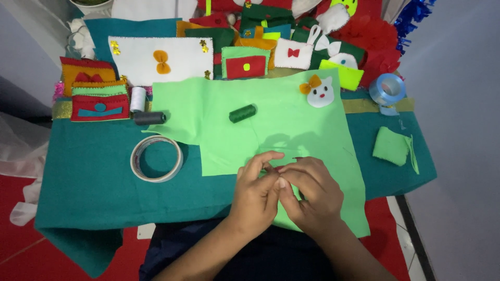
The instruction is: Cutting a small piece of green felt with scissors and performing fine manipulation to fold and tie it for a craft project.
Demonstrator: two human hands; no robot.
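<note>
Felt (291, 130), light green, lies under my left hand (256, 195) and right hand (311, 195), fingertips pinched together over it on the desk (94, 177).

Two bare hands met fingertip to fingertip, low and centre in the head view.

The left hand (256, 191) came up from the lower left, forearm bare, fingers curled with the index arched over the thumb. The right hand (311, 193) lay knuckles up beside it, touching it, its thumb and forefinger pinched together against the left fingertips.
</note>
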